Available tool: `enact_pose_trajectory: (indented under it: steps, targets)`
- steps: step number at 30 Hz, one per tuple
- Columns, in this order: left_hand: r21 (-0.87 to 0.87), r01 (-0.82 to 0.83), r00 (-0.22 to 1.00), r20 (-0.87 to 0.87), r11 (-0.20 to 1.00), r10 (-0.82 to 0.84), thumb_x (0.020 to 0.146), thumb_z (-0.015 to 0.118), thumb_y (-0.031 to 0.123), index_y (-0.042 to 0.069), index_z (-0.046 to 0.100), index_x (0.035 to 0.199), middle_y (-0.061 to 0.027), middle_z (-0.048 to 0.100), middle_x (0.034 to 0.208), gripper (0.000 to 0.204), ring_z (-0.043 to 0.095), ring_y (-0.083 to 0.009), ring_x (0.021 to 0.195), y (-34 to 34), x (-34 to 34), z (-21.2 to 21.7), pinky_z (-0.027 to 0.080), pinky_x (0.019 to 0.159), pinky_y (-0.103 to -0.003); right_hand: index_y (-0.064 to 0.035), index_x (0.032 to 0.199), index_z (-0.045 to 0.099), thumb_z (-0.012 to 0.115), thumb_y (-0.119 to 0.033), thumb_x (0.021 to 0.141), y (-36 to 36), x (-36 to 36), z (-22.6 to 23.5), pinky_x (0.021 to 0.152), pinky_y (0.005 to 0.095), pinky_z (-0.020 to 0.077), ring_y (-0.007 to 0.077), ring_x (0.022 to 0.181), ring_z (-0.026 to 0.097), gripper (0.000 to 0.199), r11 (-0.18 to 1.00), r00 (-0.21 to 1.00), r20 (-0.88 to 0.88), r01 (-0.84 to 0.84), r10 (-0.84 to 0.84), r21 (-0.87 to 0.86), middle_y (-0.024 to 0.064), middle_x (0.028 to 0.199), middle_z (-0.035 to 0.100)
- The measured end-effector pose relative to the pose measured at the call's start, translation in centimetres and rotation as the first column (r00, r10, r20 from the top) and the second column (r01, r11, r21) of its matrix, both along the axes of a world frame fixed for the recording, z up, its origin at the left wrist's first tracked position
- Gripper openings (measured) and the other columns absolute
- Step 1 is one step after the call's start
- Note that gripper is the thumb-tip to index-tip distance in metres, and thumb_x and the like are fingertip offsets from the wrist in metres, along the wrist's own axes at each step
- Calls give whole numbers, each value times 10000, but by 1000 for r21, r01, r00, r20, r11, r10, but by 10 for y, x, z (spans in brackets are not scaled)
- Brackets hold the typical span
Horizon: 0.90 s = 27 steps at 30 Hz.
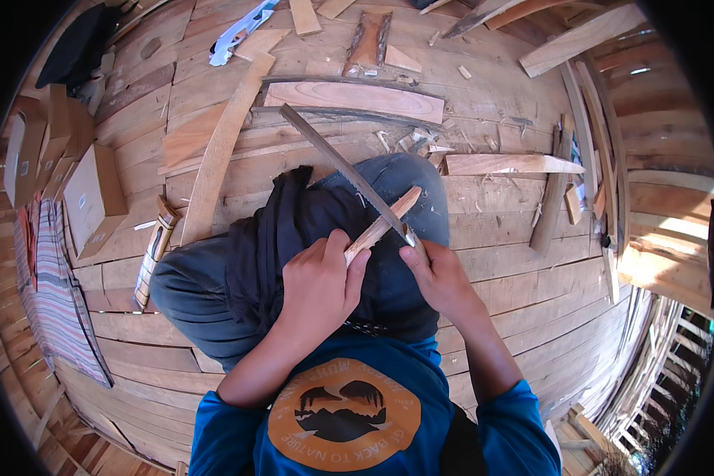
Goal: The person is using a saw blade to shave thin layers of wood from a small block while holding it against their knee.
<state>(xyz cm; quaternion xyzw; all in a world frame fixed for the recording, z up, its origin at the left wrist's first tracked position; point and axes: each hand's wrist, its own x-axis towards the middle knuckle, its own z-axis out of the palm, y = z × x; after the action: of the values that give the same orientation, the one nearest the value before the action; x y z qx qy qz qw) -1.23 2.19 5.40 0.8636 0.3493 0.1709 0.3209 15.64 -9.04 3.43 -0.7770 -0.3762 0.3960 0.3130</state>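
My left hand is closed around the lower end of a short, pale, split stick of wood, held over my lap. My right hand grips the handle of a long knife with a narrow dark-grey blade and a shiny metal collar. Its blade points away to the upper left and crosses over the stick near the collar. Whether the edge bites into the wood cannot be made out. A dark cloth lies across my left thigh, beneath the stick and the left wrist.
Around my legs the plank floor carries shavings and offcuts. A long board lies ahead left, a wide plank beyond my knees, and a cut board ahead right. Cardboard boxes and a striped cloth are at far left.
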Motion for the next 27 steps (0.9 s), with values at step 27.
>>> enact_pose_trajectory:
  steps: [27]
  targets:
    - [33,32,999,27,999,-33,924,612,174,27,500,867,-156,551,681,193,585,-364,582,-14,8,1,448,537,-428,35,790,637,524,-500,961,-11,32,-20,639,491,492,479,732,628,572,986,990,122,86,-69,-140,291,675,596]
